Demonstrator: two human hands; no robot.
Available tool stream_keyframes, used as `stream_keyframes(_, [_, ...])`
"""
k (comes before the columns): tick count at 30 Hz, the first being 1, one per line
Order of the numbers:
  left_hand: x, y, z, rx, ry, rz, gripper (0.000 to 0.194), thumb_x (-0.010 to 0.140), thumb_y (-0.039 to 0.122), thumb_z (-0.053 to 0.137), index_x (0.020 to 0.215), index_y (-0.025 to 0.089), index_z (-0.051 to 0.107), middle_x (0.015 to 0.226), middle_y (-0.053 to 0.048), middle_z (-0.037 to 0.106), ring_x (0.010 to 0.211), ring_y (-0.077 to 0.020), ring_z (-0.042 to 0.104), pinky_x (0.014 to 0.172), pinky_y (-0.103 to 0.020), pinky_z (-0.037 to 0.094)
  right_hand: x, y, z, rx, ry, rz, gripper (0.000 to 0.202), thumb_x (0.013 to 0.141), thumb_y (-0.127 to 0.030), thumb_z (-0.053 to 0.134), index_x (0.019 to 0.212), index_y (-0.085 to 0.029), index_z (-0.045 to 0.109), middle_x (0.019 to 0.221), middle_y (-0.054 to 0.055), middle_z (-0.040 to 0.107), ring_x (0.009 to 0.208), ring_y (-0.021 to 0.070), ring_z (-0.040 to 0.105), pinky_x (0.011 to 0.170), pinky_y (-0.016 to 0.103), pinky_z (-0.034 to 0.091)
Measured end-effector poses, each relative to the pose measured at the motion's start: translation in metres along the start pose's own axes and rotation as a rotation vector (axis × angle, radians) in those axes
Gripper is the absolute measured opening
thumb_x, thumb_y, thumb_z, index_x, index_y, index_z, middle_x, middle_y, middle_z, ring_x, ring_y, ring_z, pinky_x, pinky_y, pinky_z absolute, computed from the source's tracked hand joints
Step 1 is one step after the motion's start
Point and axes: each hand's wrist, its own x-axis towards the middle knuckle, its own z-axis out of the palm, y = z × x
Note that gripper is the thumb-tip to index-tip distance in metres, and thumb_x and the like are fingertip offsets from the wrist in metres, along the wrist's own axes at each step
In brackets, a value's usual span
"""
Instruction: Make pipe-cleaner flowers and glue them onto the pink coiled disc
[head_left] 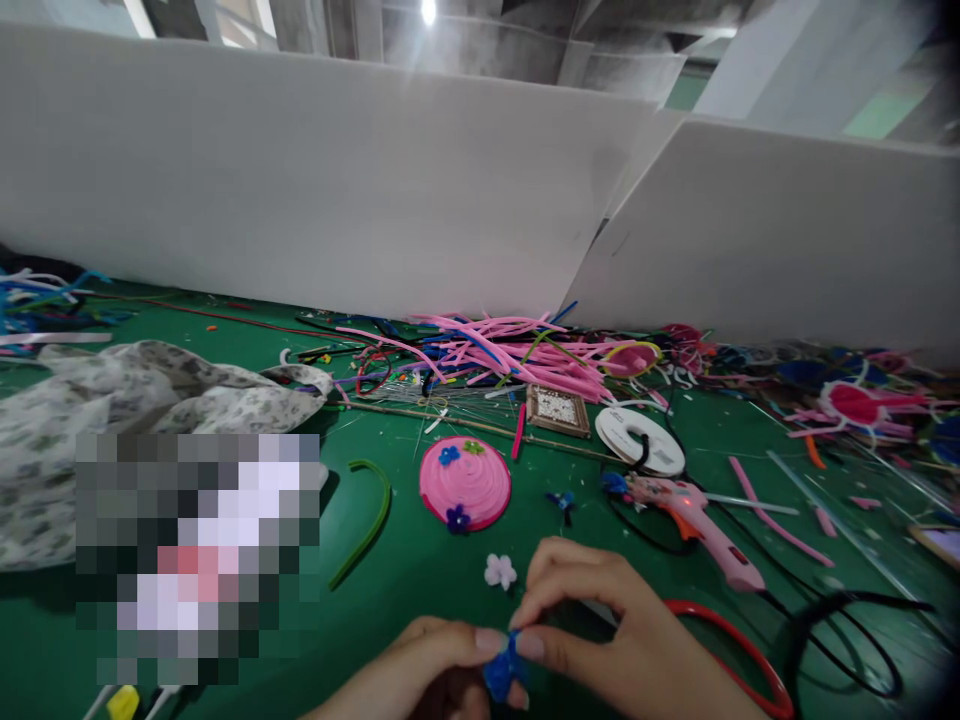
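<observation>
At the bottom middle, my left hand [439, 660] and my right hand [600, 610] meet over a small bent piece of blue pipe cleaner [501, 680]. Both thumbs and fingertips pinch it; its exact shape is partly hidden. Just beyond the fingers lies a pale pink flower [500, 571]. Farther back is a round pink coiled disc [472, 480] bearing small flowers in blue, green and dark purple. Between the disc and the glue gun rests a small blue flower piece [560, 503]. A pink glue gun [697, 525] lies to the right of my right hand.
A heap of pink pipe cleaners [510, 350] lies before the white partition [300, 190]. Nearby are a white spool [640, 440], a small framed tray [557, 410], and a curved green stem [371, 525]. Patterned cloth [165, 390] lies left; red-handled scissors [739, 645] and black cable lie right.
</observation>
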Motion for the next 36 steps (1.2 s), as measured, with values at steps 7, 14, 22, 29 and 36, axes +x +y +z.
stream_keyframes(7, [-0.003, 0.016, 0.002, -0.139, 0.039, -0.057, 0.036, 0.073, 0.046, 0.062, 0.087, 0.013, 0.067, 0.061, -0.001, 0.065, 0.043, -0.0082, 0.052, 0.038, -0.016, 0.030, 0.011, 0.006, -0.021, -0.099, 0.177, -0.031, 0.018, 0.080, -0.036, 0.064, 0.071, -0.022, 0.069, 0.076, 0.002, 0.062, 0.074, 0.0158, 0.059, 0.068, 0.026, 0.045])
stream_keyframes(14, [-0.013, 0.040, -0.020, -0.375, 0.333, 0.294, 0.039, 0.089, 0.022, 0.041, 0.125, 0.009, 0.043, 0.136, -0.017, 0.048, 0.116, -0.0209, 0.053, 0.090, -0.031, 0.045, 0.046, 0.027, -0.046, 0.248, 0.387, 0.140, 0.024, 0.078, -0.045, 0.064, 0.080, -0.020, 0.064, 0.115, 0.007, 0.063, 0.108, 0.0212, 0.056, 0.092, 0.031, 0.042])
stream_keyframes(22, [0.007, 0.078, -0.019, -0.243, 0.410, 0.318, 0.023, 0.084, 0.022, 0.051, 0.103, 0.009, 0.055, 0.108, -0.014, 0.063, 0.092, -0.0196, 0.062, 0.080, -0.029, 0.046, 0.077, 0.052, -0.025, 0.463, 0.193, 0.197, 0.032, 0.076, -0.048, 0.066, 0.087, -0.018, 0.063, 0.103, 0.008, 0.068, 0.103, 0.0218, 0.060, 0.097, 0.038, 0.041])
stream_keyframes(29, [0.026, 0.083, -0.012, -0.140, 0.265, 0.291, 0.031, 0.084, 0.042, 0.057, 0.087, 0.012, 0.064, 0.074, -0.006, 0.068, 0.070, -0.0161, 0.064, 0.067, -0.027, 0.051, 0.067, 0.045, -0.036, 0.425, 0.207, 0.191, 0.035, 0.073, -0.050, 0.067, 0.084, -0.017, 0.064, 0.106, 0.009, 0.067, 0.104, 0.0222, 0.060, 0.094, 0.037, 0.043])
stream_keyframes(36, [0.037, 0.068, 0.007, -0.160, 0.204, 0.357, 0.021, 0.075, 0.022, 0.072, 0.093, 0.014, 0.065, 0.084, -0.007, 0.074, 0.077, -0.0163, 0.069, 0.068, -0.024, 0.054, 0.045, 0.027, -0.037, 0.056, 0.303, 0.024, 0.023, 0.080, -0.041, 0.059, 0.073, -0.020, 0.061, 0.102, 0.006, 0.063, 0.097, 0.0207, 0.058, 0.084, 0.033, 0.044])
